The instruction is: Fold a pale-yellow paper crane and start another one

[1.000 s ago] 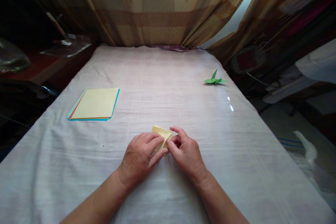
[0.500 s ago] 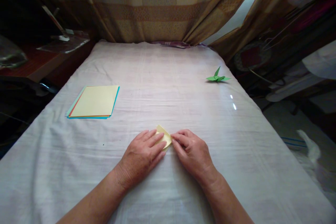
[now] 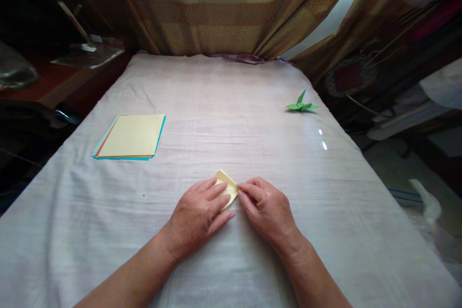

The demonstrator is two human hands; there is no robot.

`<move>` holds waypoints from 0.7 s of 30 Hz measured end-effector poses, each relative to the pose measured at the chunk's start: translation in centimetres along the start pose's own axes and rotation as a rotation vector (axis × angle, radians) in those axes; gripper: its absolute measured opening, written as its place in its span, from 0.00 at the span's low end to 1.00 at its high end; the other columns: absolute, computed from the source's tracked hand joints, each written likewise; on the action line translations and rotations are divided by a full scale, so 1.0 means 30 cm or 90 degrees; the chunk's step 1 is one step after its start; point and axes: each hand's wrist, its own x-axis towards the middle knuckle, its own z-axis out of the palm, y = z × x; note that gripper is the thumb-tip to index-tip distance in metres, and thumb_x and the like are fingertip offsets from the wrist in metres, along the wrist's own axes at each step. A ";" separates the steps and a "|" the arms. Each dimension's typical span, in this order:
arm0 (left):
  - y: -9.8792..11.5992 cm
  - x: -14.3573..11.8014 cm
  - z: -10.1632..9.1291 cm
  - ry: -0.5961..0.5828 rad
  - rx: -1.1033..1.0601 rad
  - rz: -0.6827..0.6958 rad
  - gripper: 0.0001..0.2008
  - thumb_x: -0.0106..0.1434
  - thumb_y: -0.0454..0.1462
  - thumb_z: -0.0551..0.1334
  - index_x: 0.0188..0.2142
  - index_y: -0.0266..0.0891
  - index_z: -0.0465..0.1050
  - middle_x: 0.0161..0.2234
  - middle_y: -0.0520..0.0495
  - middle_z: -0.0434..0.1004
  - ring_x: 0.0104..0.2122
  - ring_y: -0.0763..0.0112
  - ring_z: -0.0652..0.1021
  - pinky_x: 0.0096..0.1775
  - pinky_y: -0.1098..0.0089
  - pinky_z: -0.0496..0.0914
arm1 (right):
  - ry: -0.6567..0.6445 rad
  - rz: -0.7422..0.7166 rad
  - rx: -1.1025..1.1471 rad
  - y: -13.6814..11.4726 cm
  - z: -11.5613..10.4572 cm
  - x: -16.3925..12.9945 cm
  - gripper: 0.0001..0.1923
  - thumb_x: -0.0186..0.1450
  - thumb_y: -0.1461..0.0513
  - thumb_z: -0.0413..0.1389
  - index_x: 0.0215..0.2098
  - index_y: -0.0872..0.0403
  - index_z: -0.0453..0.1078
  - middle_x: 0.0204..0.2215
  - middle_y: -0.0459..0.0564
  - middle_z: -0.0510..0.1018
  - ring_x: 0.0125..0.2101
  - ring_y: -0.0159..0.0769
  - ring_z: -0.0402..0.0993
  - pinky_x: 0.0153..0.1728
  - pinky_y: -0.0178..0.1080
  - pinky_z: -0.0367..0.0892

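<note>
The grip here is a flat press rather than a pinch: the left hand point(image 3: 197, 214) lies palm down with its fingers spread over the folded yellow paper point(image 3: 226, 187), pinning it to the white cloth point(image 3: 231, 120), while the right hand point(image 3: 267, 209) curls its fingertips against the paper's right edge, nearly closed on that edge. How much of the paper sits under the left palm cannot be told; only a small pointed corner shows between the 2 hands, just below the centre of the frame.

To do this crease well, the person probably needs the left fingers to stay still as an anchor so the layers do not slide on the soft, wrinkled cloth. The right fingertips should likely run along the fold from the middle outward, with firm and even pressure, since a yielding surface gives a weaker crease than a hard one. Checking that the edges line up before pressing hard would save a crooked fold.

A stack of coloured sheets point(image 3: 130, 136) lies at centre left, well apart from the hands. A green folded paper figure point(image 3: 301, 105) rests at the upper right, near the cloth's edge.
</note>
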 end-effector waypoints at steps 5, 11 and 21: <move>0.008 0.002 0.000 0.021 -0.015 -0.009 0.13 0.70 0.43 0.56 0.41 0.42 0.78 0.45 0.45 0.80 0.49 0.58 0.76 0.51 0.57 0.72 | -0.004 0.016 0.041 0.007 0.003 0.001 0.08 0.66 0.64 0.54 0.36 0.51 0.76 0.32 0.47 0.78 0.34 0.33 0.74 0.37 0.33 0.65; -0.006 -0.011 0.024 0.033 -0.084 -0.080 0.12 0.69 0.38 0.56 0.36 0.42 0.79 0.46 0.48 0.81 0.50 0.60 0.77 0.54 0.55 0.70 | -0.018 0.043 0.031 0.007 0.008 0.013 0.06 0.64 0.64 0.54 0.30 0.51 0.72 0.29 0.45 0.75 0.32 0.34 0.72 0.35 0.34 0.63; -0.013 -0.014 0.029 0.039 -0.120 -0.102 0.04 0.64 0.35 0.62 0.33 0.42 0.75 0.45 0.47 0.81 0.51 0.61 0.77 0.54 0.56 0.71 | -0.013 0.053 0.025 0.009 0.012 0.021 0.06 0.64 0.64 0.53 0.33 0.51 0.73 0.31 0.46 0.76 0.32 0.34 0.73 0.35 0.34 0.64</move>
